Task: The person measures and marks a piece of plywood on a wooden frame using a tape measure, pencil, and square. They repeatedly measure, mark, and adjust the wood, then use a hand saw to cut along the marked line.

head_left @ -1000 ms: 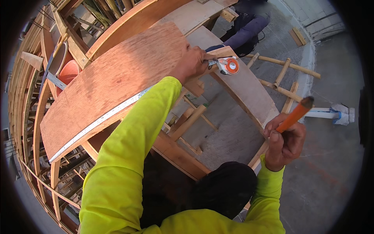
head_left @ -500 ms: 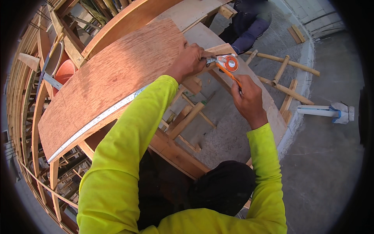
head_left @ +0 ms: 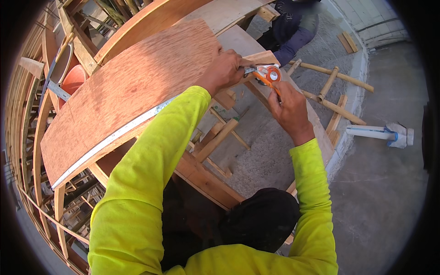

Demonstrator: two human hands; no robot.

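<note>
A white measuring tape blade (head_left: 126, 132) runs along the curved near edge of a reddish plywood sheet (head_left: 133, 78). My left hand (head_left: 223, 71) rests at the sheet's right end, its fingers closed on the tape near the reel. Just right of those fingers is the orange-and-white tape measure reel (head_left: 273, 74). Its slim orange handle is in the closed grip of my right hand (head_left: 292, 110), which is below the reel. My left forearm crosses over and hides part of the blade.
Beyond the sheet, a person in a dark sleeve (head_left: 293, 46) crouches. A bamboo ladder (head_left: 330, 82) lies on the right. A white pipe (head_left: 373, 132) stands out near the concrete ledge. Curved timber framing (head_left: 39, 151) and a red bucket (head_left: 73, 81) are on the left.
My right hand has moved slightly up and closer to the reel, and the orange handle has changed angle. My left hand keeps its hold. The surroundings have shifted a little left in view.
</note>
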